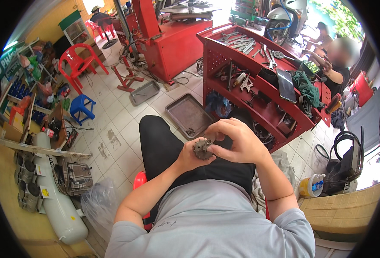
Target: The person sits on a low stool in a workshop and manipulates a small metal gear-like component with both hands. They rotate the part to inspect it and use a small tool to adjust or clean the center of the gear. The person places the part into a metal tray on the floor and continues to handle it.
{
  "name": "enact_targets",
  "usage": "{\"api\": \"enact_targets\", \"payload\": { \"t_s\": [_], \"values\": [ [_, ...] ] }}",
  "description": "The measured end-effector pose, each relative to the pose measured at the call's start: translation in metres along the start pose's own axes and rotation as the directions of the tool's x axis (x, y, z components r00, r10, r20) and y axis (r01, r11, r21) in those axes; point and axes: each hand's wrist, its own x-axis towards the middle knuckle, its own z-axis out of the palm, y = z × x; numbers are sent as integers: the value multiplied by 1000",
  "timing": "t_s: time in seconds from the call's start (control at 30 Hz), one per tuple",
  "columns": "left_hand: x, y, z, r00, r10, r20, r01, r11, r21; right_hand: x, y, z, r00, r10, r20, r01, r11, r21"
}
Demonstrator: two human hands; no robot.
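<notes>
Over my lap I hold a small dark metal gear (pixel 202 149) with a toothed rim. My left hand (pixel 185 157) is closed round its left side and underside. Above and to the right, my right hand (pixel 237 142) pinches with thumb and fingers at a small ring-like metal part (pixel 209 142) on the gear's upper edge. Whether that part is loose or fixed to the gear I cannot tell. The fingers partly hide both pieces.
A red tool cart (pixel 237 56) with wrenches stands ahead right. On the tiled floor lie a metal tray (pixel 185 105) with small parts and a smaller tray (pixel 145 93). A blue stool (pixel 82 107) and red chair (pixel 76 60) stand left. A co-worker (pixel 338 64) sits beyond the cart.
</notes>
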Motion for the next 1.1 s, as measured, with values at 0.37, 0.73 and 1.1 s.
{"api": "enact_targets", "payload": {
  "t_s": [0.37, 0.73, 1.1],
  "values": [
    [0, -3, 2, 1000, -28, 5, 29, 997, -72, 1, -1, -1, 999, -46, -7, 46, 998, 35],
    [1, -6, 5, 999, 5, -40, -6, 999, -37, 0, 0, 0, 1000, -13, 20, 13, 1000, -17],
    [1, -2, 4, 999, 16, -29, -17, 999, -31, 1, 1, 0, 999, -1, 36, 2, 1000, -18]
  ]
}}
